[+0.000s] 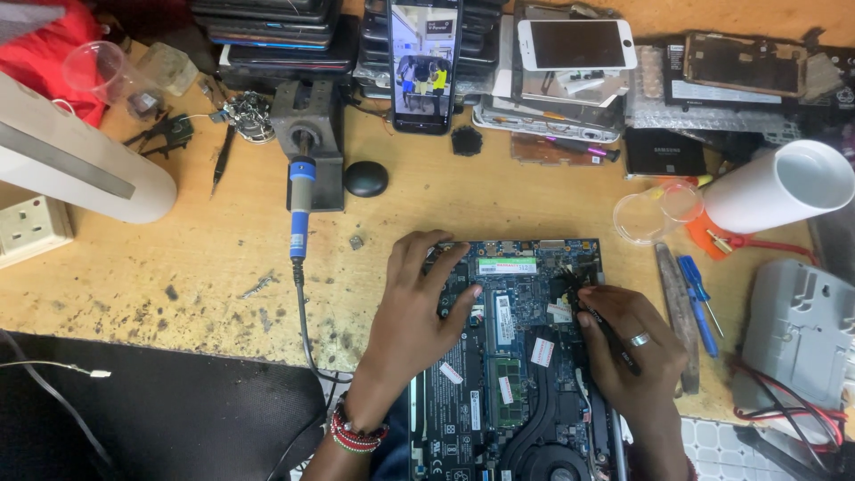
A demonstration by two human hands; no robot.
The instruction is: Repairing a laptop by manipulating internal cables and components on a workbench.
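— Opened laptop point(508, 374) lies at the near edge of the wooden counter point(205, 258), its dark blue circuit board, green memory sticks and round fan laid bare, seen from the head camera. What are the hands doing?

— Left hand point(414, 312), beaded bracelet at the wrist, rests flat on the board's left part, fingers spread and pressing down; its grip is apart, closed on nothing. Right hand point(632, 347), a ring on one finger, has its grip clamped on a thin black tool point(601, 322), whose tip meets the board near its right edge.

— And around them?

— Just beside the right hand lie a blue screwdriver point(699, 298) and a long brown file-like tool point(675, 307). Farther right sits a grey plastic casing point(802, 330) with red and black wires. A white tube point(779, 187) lies on its side near two clear round lids point(659, 212).

— Farther back?

— Blue-handled soldering iron point(301, 205) sits in its grey metal stand, cord trailing toward the near edge. A small black dome point(366, 178) is just beside the stand. Behind, a lit phone point(425, 62) leans upright against stacked devices, with a white phone point(577, 43) on a pile to its right. A white socket point(31, 227) sits at far left.
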